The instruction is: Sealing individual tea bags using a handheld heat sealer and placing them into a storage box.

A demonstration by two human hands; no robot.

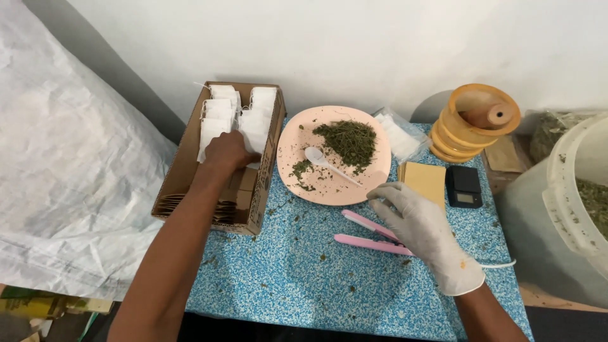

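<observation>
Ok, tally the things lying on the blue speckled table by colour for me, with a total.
Pink: 2, plate and hair-straightener-style clamp tool
Brown: 1, cardboard box
Black: 1, small digital scale
Tan: 1, flat envelope stack
Orange-yellow: 1, stacked tape rolls
Total: 6

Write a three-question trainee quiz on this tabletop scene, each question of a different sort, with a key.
1. True or false: the right hand wears a white glove.
2. Where is the left hand? A) on the pink plate B) in the cardboard box among white sachets C) on the black scale
3. What lies on the pink plate beside the dried herbs?

Key
1. True
2. B
3. A white spoon
</observation>
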